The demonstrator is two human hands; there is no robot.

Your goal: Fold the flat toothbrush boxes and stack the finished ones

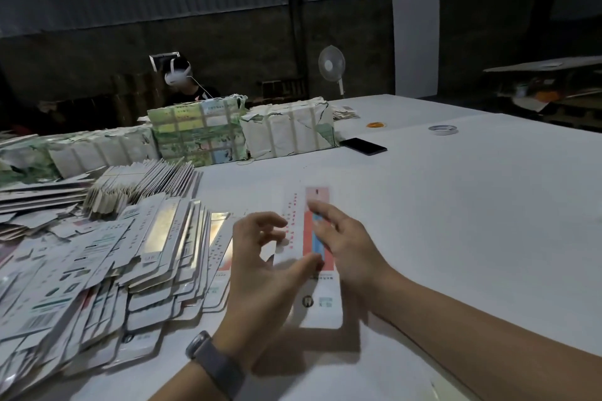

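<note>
- Sprawling along the table's left side, loose heap of flat toothbrush boxes (107, 270), fanned and overlapping, close by the left arm, presumably so the next blank is a short reach away
- Standing on edge just behind that heap, row of packed blanks (146, 185), and further back wrapped bundles (202, 130) lined across the table, likely reserve stock kept clear of the working patch
- Hovering over the near left edge of the one box in work, left hand (260, 270) with a dark wristband (215, 365); fingers loosely curled, thumb reaching toward the card, gripping nothing that can be seen
- Lying flat on the white table (456, 205) between both hands, long axis pointing away from the body, single toothbrush box (312, 270) with a pink-and-blue panel up; seemingly set apart from the pile for room to fold
- Resting on the coloured panel, right hand (345, 247), fingers fairly straight and spread, apparently pinning the card flat while a crease is made; not curled round it
- Sitting well apart at the far right: dark phone (363, 146), tape roll (443, 130)
- No stack of finished boxes identifiable
</note>
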